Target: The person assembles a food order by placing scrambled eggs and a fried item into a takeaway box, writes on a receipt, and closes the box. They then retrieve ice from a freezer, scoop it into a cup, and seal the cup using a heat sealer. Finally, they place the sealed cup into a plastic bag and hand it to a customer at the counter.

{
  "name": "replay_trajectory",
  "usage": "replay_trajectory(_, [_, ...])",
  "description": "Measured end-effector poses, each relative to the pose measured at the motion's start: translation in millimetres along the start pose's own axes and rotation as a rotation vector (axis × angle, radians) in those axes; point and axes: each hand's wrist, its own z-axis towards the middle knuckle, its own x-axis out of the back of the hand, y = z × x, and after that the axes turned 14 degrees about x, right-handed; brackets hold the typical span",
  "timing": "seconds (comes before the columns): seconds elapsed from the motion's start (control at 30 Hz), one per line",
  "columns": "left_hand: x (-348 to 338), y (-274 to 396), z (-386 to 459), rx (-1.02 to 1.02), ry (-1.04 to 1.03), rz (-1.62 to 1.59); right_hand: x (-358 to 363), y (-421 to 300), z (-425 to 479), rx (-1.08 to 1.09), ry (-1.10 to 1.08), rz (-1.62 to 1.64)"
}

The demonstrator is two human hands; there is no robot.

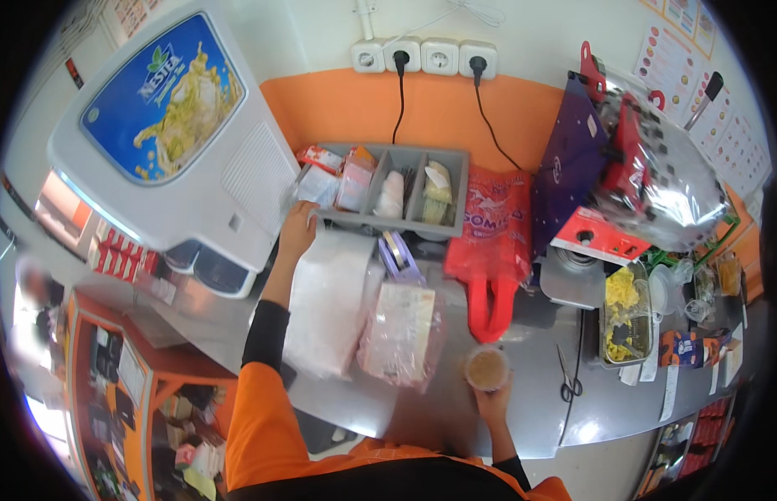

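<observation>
My right hand (493,401) grips a clear plastic cup (487,368) of light brown drink, above the steel counter's front part. My left hand (299,230) is stretched out to the front left corner of a grey divided tray (388,223). Its fingertips are close to a clear plastic wrap at that corner; whether they pinch anything is hard to see. Inside the tray are small packets (354,185), a white wrapped roll (390,194) and a bundle in yellowish wrap (436,194). Below my left hand lies a stack of clear plastic bags (329,300).
A Nestea drink dispenser (251,169) stands left. Near the tray are a purple tape dispenser (399,260), a plastic-wrapped pack (398,329) and a red carrier bag (496,235). Rightward are scissors (569,379), a purple-sided machine (567,156) and a metal container of yellow food (645,325).
</observation>
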Motion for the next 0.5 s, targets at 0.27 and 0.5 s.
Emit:
replay_trajectory(0.27, [-70, -40, 97, 0.092, -0.099, 0.218, 28, -50, 17, -0.549, -0.577, -1.135])
replay_trajectory(0.5, [-31, -47, 110, 0.039, 0.1, 0.323, -69, -204, 170, -0.256, -1.21, -0.106])
